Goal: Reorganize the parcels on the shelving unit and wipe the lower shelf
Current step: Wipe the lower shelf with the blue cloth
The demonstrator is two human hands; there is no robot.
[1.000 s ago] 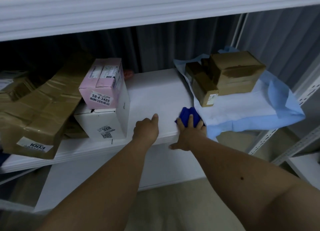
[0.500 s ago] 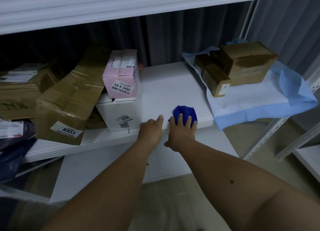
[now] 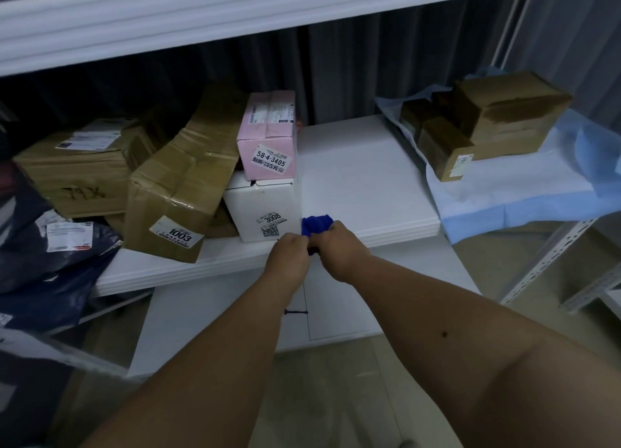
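Just left of cloth (image 3: 316, 225), white box (image 3: 265, 209) under pink box (image 3: 268, 135).

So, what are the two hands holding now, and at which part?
Both hold the blue cloth at the shelf front edge: right hand grips its near right part, left hand pinches its near left end.
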